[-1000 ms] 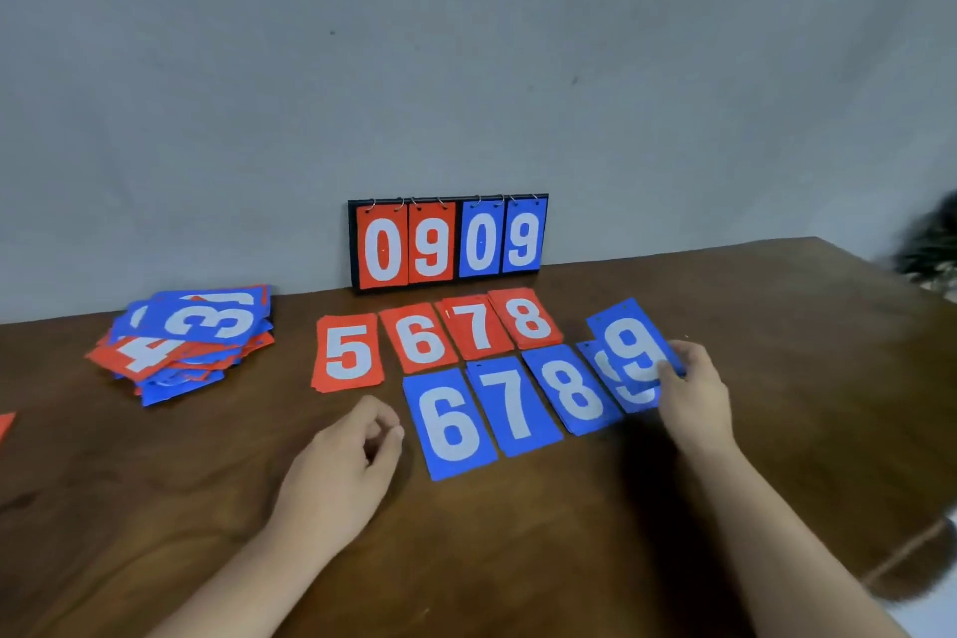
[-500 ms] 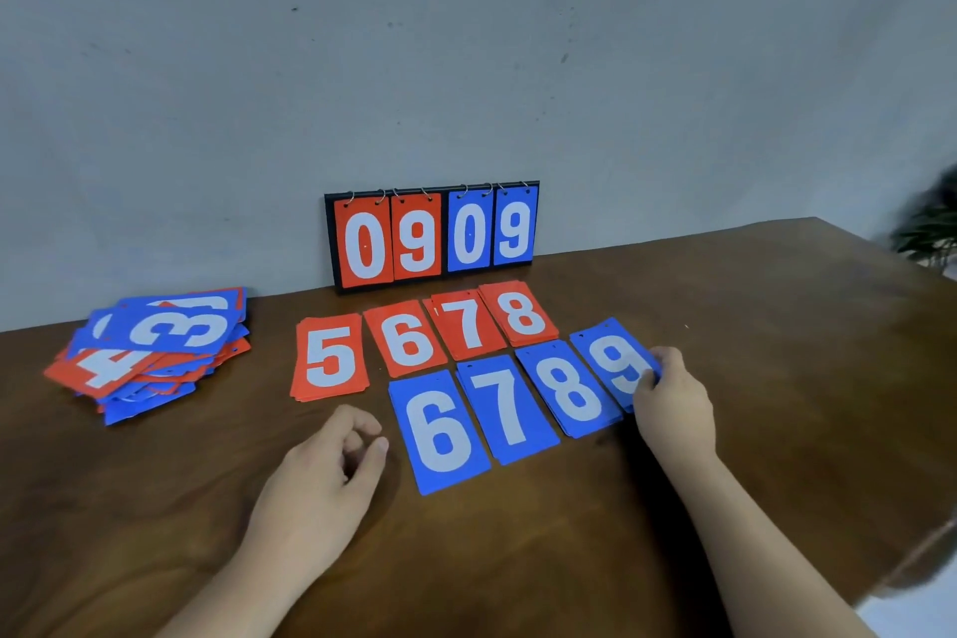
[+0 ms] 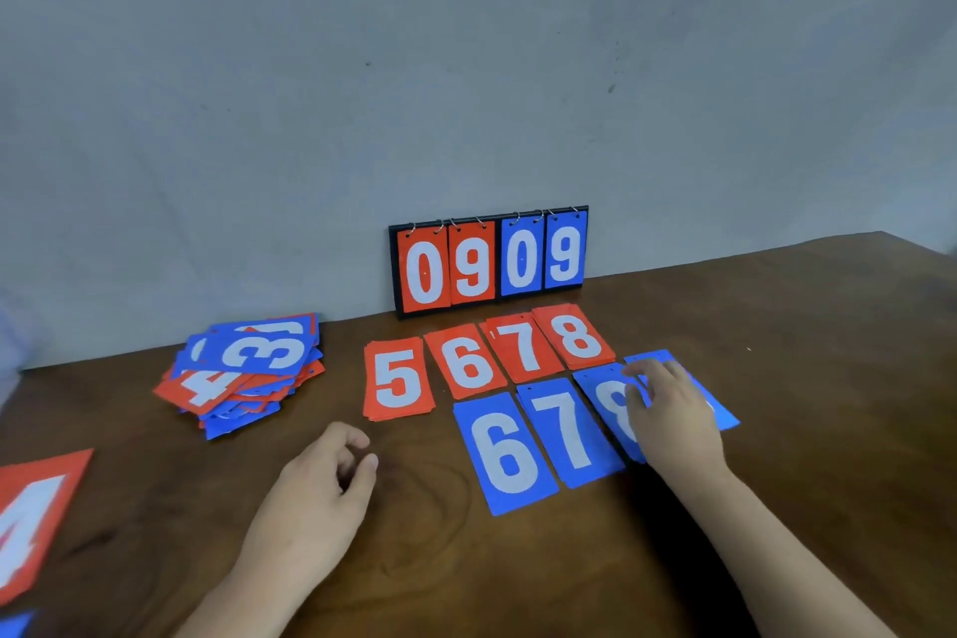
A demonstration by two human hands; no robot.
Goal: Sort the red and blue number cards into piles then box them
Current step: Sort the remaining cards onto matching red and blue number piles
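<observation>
Number cards (image 3: 523,352) lie partly sorted on the desk (image 3: 777,326): a red row (image 3: 468,365) behind a blue row (image 3: 510,451); a mixed heap (image 3: 243,368) at the left lies unsorted, and no box is in view. Right hand (image 3: 673,420) rests flat fingers on the blue row's right end; left hand (image 3: 310,497) is loosely curled and empty.

The table (image 3: 777,326) is dark brown wood with visible grain and a soft sheen. The red cards (image 3: 397,378) and blue cards (image 3: 505,453) look like smooth, slightly glossy plastic. Thin metal rings (image 3: 439,226) top the scoreboard (image 3: 489,259). The wall (image 3: 362,67) is matt grey and faintly speckled.
</observation>
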